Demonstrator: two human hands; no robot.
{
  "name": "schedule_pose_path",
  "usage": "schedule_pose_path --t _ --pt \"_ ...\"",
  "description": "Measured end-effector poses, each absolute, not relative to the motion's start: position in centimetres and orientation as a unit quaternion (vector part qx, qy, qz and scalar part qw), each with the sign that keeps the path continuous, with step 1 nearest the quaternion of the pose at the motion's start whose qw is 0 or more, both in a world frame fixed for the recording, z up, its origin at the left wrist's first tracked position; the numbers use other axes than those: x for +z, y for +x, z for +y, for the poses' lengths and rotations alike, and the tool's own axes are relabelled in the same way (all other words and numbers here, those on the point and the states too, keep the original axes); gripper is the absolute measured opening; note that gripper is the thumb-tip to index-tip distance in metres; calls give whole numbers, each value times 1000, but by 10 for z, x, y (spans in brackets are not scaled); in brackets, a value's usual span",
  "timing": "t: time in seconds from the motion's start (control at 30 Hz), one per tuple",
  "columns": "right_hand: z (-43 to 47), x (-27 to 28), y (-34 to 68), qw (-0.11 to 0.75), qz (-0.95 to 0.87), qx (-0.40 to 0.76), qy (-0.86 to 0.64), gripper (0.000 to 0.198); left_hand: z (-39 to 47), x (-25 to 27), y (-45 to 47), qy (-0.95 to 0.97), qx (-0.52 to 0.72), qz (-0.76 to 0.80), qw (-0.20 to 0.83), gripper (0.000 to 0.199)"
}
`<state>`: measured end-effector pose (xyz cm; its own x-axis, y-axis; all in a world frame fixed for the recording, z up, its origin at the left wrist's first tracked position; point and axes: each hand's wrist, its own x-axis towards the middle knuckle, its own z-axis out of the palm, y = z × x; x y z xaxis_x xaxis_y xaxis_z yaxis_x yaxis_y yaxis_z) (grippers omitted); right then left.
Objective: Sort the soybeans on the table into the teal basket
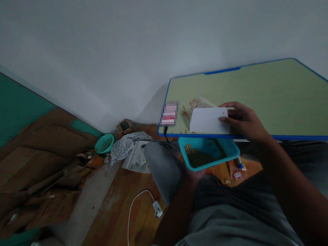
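Observation:
My right hand (242,119) pinches a thin white plastic sheet (207,120) with a small hole near its corner. The sheet is tilted at the near edge of the light green table (280,100). Behind it lies a heap of whitish grains (203,102), with tan beans (185,112) scattered beside it and along the edge. Just below that edge, my left hand (195,174) supports a turquoise rectangular basin (212,165) from underneath; most of its fingers are hidden. Inside the basin are small dark green beans (198,158) and some tan ones.
A pixelated pink item (169,113) is at the table's left corner. On the floor to the left are a turquoise bowl (104,143), a checked cloth (129,145), flattened cardboard (37,154) and a white cable with a socket block (157,209). A white wall stands behind.

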<state>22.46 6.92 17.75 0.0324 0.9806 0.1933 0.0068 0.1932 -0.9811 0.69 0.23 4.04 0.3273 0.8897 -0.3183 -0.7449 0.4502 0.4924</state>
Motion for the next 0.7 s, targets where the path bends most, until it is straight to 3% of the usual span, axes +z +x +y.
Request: schedule_pose_path --t 0.43,0.7 --pt "66 181 224 569 -515 464 -442 48 -1 21 0 98 524 292 794 49" --pt "67 178 226 572 -523 437 -457 53 1 11 -7 119 533 258 797 70"
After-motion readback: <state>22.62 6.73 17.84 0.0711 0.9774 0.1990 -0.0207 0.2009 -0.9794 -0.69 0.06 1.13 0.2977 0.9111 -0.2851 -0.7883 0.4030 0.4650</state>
